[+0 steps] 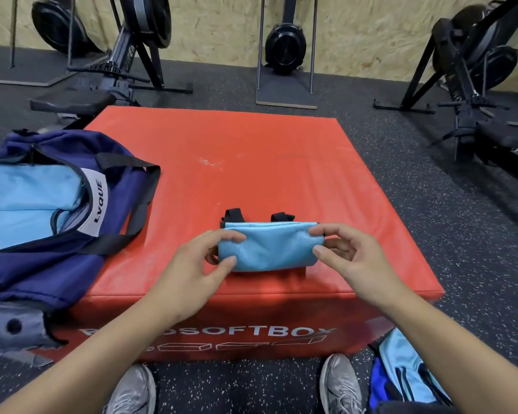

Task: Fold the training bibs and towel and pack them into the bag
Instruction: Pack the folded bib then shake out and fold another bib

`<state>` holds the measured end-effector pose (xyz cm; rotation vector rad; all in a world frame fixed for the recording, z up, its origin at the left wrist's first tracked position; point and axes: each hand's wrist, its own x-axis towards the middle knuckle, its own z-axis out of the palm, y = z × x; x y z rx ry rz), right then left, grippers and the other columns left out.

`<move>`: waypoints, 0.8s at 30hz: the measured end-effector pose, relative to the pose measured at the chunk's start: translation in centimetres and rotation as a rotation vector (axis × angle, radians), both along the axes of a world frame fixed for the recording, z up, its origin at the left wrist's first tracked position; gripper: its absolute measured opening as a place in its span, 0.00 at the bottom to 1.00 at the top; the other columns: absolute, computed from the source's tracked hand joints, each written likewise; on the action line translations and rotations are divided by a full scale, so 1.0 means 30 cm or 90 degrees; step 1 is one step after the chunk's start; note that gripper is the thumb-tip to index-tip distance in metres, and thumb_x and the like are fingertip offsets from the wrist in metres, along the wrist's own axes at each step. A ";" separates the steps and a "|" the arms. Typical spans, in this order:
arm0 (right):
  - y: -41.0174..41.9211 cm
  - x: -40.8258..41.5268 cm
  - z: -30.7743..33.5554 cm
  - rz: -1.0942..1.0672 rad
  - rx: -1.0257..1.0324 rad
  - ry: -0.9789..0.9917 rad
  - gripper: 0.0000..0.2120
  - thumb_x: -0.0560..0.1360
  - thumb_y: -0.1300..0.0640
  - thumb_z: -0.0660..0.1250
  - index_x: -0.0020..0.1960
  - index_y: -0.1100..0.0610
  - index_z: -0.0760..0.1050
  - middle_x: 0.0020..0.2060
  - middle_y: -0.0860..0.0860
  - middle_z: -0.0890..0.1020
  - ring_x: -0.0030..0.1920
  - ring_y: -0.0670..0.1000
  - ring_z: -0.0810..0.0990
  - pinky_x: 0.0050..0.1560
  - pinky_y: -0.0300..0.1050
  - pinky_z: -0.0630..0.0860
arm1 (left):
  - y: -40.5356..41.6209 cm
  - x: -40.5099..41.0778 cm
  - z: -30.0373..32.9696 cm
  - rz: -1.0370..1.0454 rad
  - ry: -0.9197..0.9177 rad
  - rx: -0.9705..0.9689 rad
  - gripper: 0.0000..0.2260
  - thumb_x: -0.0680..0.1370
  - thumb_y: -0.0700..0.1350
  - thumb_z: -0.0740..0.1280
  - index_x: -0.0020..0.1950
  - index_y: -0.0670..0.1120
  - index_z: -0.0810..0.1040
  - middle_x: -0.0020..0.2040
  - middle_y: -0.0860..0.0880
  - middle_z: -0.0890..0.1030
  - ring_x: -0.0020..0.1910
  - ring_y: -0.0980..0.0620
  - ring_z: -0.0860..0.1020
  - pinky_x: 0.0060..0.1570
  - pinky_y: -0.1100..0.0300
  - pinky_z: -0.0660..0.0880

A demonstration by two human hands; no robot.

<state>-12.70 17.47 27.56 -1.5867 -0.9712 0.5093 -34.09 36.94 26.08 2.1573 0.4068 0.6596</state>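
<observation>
The folded bib (271, 246) sits on the red soft box (251, 162), close to its near edge, roughly mid-width. It's a light blue compact bundle; two black trim loops stick out at its far side.

Your left hand (201, 258) pinches the bundle's left end: thumb on the near lower corner, fingers curled over the top. Your right hand (344, 253) is at the right end, fingers curled, index fingertip on the top right corner, thumb tip at the right edge. It looks like a light pinch, but I can't tell how firm the contact is.

The navy bag (57, 210) lies on the box's left edge, hanging off the near left corner, zip open. Light blue fabric (27, 204) is already inside it. The black handle straps (141, 198) drape onto the red top, well apart from the bundle.

More light blue and dark blue fabric (401, 375) lies on the floor at your right foot, just beside your right shoe (338, 383). Your left shoe (132, 389) is at the box's front face.

Gym machines (132, 49) stand along the far wall.
</observation>
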 end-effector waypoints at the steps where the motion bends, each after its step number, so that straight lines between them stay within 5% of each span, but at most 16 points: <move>1: 0.015 0.007 -0.004 -0.014 -0.004 0.010 0.13 0.76 0.68 0.70 0.55 0.53 0.81 0.46 0.45 0.85 0.44 0.44 0.81 0.49 0.37 0.77 | 0.008 0.018 -0.004 0.011 0.002 -0.033 0.14 0.77 0.42 0.69 0.59 0.58 0.79 0.49 0.58 0.82 0.40 0.55 0.76 0.47 0.63 0.73; 5: 0.076 0.040 -0.034 -0.051 -0.033 0.056 0.16 0.76 0.69 0.70 0.56 0.51 0.82 0.46 0.44 0.85 0.42 0.48 0.80 0.48 0.41 0.79 | 0.049 0.084 -0.045 0.060 0.041 -0.080 0.17 0.78 0.36 0.68 0.57 0.58 0.80 0.30 0.59 0.73 0.29 0.57 0.65 0.32 0.65 0.66; 8: 0.119 0.062 -0.058 -0.059 -0.059 0.083 0.16 0.76 0.70 0.69 0.55 0.51 0.82 0.42 0.46 0.84 0.39 0.48 0.78 0.42 0.42 0.78 | 0.061 0.110 -0.077 0.103 0.061 -0.095 0.16 0.77 0.35 0.69 0.54 0.57 0.82 0.32 0.57 0.69 0.27 0.57 0.65 0.29 0.67 0.64; 13: 0.155 0.085 -0.126 -0.074 -0.145 0.067 0.15 0.76 0.66 0.70 0.54 0.46 0.83 0.35 0.54 0.81 0.36 0.48 0.77 0.40 0.42 0.73 | 0.065 0.123 -0.112 0.105 0.092 -0.036 0.17 0.77 0.34 0.68 0.53 0.58 0.83 0.48 0.55 0.75 0.33 0.55 0.71 0.38 0.66 0.69; 16: 0.158 0.086 -0.130 -0.094 -0.139 0.078 0.13 0.76 0.66 0.70 0.51 0.48 0.84 0.30 0.50 0.72 0.33 0.47 0.71 0.36 0.39 0.68 | 0.062 0.126 -0.118 0.112 0.092 -0.033 0.14 0.78 0.40 0.70 0.53 0.61 0.83 0.52 0.56 0.72 0.40 0.59 0.73 0.47 0.67 0.70; 19: 0.144 0.083 -0.114 -0.075 -0.140 0.093 0.09 0.76 0.61 0.72 0.48 0.48 0.86 0.36 0.51 0.73 0.38 0.48 0.72 0.43 0.41 0.68 | 0.064 0.121 -0.131 0.130 0.137 0.020 0.12 0.78 0.47 0.71 0.54 0.66 0.81 0.60 0.55 0.71 0.62 0.55 0.70 0.66 0.56 0.66; 24: 0.143 0.051 -0.120 -0.050 -0.227 0.003 0.13 0.76 0.62 0.71 0.56 0.48 0.85 0.54 0.41 0.82 0.49 0.36 0.78 0.49 0.26 0.69 | 0.049 0.127 -0.147 0.121 0.226 0.062 0.15 0.80 0.49 0.68 0.62 0.68 0.79 0.71 0.52 0.70 0.75 0.50 0.61 0.74 0.48 0.59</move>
